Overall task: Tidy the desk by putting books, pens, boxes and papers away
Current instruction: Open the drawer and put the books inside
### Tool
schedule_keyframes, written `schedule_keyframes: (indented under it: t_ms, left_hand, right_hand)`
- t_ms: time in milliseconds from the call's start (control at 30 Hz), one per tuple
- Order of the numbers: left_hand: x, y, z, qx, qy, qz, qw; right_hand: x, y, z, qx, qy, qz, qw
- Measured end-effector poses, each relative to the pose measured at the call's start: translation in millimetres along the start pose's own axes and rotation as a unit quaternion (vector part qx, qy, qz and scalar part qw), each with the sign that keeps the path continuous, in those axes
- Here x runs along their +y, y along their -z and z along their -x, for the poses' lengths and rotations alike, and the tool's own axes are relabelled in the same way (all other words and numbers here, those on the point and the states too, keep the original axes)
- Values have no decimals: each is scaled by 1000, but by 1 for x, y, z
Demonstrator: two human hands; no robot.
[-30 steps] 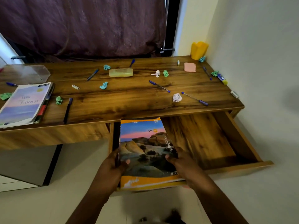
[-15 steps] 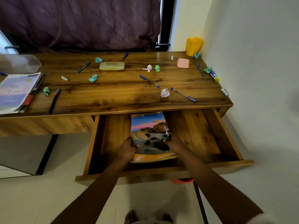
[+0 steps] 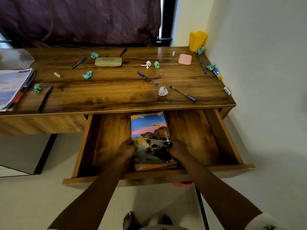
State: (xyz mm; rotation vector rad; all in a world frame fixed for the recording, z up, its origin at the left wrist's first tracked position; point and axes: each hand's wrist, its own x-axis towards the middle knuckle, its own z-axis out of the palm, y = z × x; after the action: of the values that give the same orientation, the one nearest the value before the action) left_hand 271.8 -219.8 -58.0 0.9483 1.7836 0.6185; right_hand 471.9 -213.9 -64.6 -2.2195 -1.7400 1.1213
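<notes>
Well, only a small part of the tidying is done, as I judge it: one book (image 3: 149,130) with a landscape cover lies in the open drawer (image 3: 230,143), its near end by the front wall, while nearly everything else waits on the bench (image 3: 116,97) above. Blue pens (image 3: 147,78), crumpled paper balls (image 3: 162,91), a pink box (image 3: 184,59) and a pale oblong case (image 3: 108,61) are scattered across the wood, and a stack of books (image 3: 13,87) sits at the left edge. My left hand (image 3: 126,147) and right hand (image 3: 179,148) are down in the drawer on either side of the book; the fingers (image 3: 131,143) of both curl over its long edges and grip it, so I have not let go yet. The yellow cup (image 3: 197,40) in the back corner looks a likely home for the pens.
</notes>
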Motion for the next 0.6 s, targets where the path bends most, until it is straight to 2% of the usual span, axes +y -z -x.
schedule_keyframes:
  t_ms: [167, 267, 433, 533, 600]
  left_hand:
    - [7, -41, -3, -20, -19, -23, 999]
    - [15, -69, 1, -60, -38, -40, 997]
    - [19, -97, 4, -127, 10, 38, 991]
    - [22, -114, 7, -144, 21, 51, 988]
    - [24, -125, 10, -154, 18, 63, 986]
  right_hand:
    - [37, 19, 3, 25, -13, 69, 997]
    - [58, 37, 3, 40, -29, 98, 994]
    - [79, 51, 5, 50, -50, 173, 982]
    - [85, 48, 13, 83, -4, 253, 964]
    - [85, 45, 14, 44, 39, 303, 951]
